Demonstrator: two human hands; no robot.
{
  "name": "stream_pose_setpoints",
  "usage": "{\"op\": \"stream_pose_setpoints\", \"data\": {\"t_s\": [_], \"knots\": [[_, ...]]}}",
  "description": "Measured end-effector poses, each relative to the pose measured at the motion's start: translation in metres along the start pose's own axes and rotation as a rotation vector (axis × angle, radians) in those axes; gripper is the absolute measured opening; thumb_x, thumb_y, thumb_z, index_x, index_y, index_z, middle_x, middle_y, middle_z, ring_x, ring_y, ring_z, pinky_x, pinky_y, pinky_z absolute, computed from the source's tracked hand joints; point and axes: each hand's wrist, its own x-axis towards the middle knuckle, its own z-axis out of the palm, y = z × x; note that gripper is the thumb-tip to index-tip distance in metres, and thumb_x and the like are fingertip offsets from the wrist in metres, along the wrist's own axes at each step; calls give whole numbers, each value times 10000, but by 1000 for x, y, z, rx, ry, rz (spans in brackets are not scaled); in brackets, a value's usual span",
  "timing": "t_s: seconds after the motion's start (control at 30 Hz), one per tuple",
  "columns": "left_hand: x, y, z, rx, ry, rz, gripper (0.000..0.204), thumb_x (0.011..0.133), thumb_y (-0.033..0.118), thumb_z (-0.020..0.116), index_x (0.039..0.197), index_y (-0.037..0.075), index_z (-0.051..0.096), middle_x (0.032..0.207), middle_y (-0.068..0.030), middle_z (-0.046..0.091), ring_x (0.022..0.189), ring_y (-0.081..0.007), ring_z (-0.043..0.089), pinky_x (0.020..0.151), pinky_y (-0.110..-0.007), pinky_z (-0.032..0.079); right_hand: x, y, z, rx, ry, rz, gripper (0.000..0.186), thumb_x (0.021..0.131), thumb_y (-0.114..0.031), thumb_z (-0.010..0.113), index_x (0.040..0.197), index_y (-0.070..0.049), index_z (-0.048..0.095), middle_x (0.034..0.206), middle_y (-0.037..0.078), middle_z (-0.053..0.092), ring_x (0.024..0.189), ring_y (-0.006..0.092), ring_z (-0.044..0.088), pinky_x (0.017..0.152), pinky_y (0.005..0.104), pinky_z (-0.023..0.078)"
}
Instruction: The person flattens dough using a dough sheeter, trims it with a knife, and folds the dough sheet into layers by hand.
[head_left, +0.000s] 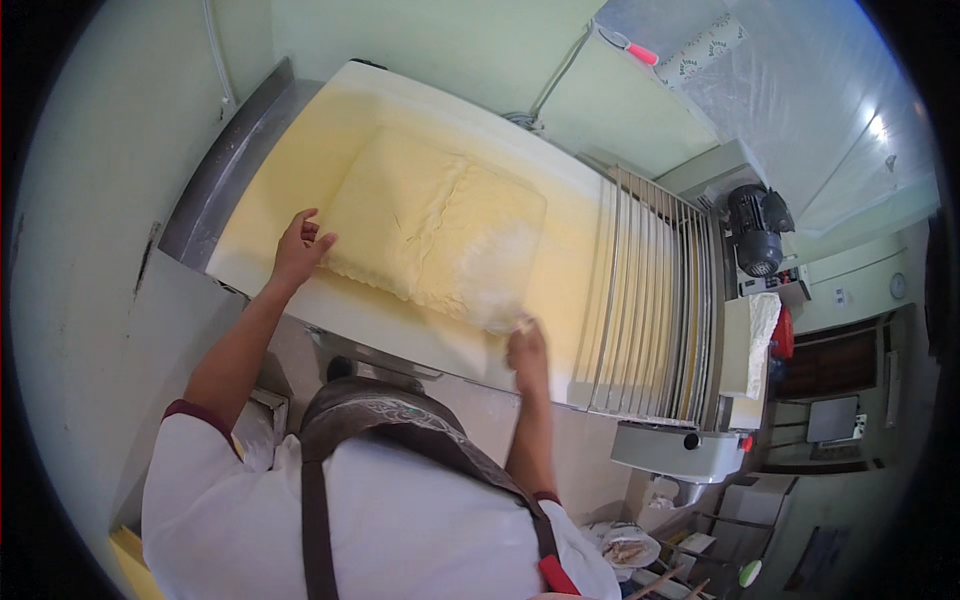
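Note:
A thick slab of pale yellow folded dough (385,215), crossed by a ragged seam, lies on the conveyor bed (270,205) of a dough sheeter, with a hazy white patch of flour (492,270) on its right half. My left hand (300,250) is at the slab's lower left edge, fingers slightly curled and apart, the thumb by the dough. By the lower right corner, my right hand (527,355) is smeared by motion. Something whitish shows at its fingertips, and I cannot make out whether it holds it.
A wire guard (640,300) spans the right part of the bed, beside a dark motor (758,230). A metal end tray (225,170) borders the left. A pale block (740,345) sits at the machine's right. A wall (420,40) backs the sheeter; bags (620,545) lie at lower right.

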Motion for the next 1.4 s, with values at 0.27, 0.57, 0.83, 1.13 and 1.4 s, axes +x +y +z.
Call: {"op": "stream_pose_setpoints", "data": {"t_s": [0.27, 0.57, 0.83, 1.13, 1.4], "knots": [[-10, -29, -6, -113, 13, 228, 657, 833, 177, 726, 1385, 35, 399, 1270, -121, 523, 1111, -233, 551, 955, -346, 448, 93, 144, -33, 1188, -203, 992, 92, 904, -127, 480, 871, -136, 566, 588, -77, 391, 426, 39, 346, 334, 193, 224], [-42, 68, 41, 371, -250, 789, 650, 883, 294, 580, 1426, 26, 347, 1475, -202, 326, 1413, -353, 245, 1147, -477, 196, -61, -154, -26, 1044, -1281, 734, 360, 940, -113, 491, 1297, -74, 515, 630, -66, 379, 501, 41, 352, 443, 207, 310], [121, 68, 85, 1019, -84, 339, 756, 967, 470, 396, 1514, 35, 109, 1588, -123, 128, 1472, -246, 98, 1189, -447, 76, 60, 147, -79, 976, -281, 953, 163, 960, -196, 475, 962, -75, 584, 805, -3, 563, 672, 96, 502, 588, 227, 396], [158, 100, 104, 1024, -138, 529, 673, 972, 396, 406, 1507, 54, 183, 1575, -151, 164, 1459, -287, 149, 1176, -460, 121, -13, 161, -3, -39, -231, 764, 486, 1010, -385, 366, 1241, 9, 534, 1223, 92, 580, 1145, 191, 548, 953, 362, 430], [123, 51, 52, 770, 42, 352, 803, 891, 379, 610, 1497, 47, 202, 1512, -255, 250, 1410, -362, 254, 1139, -468, 210, 40, 31, 173, 636, -906, 361, 496, 981, -340, 474, 1260, 67, 528, 1191, 211, 621, 1126, 272, 596, 971, 371, 447]]}}
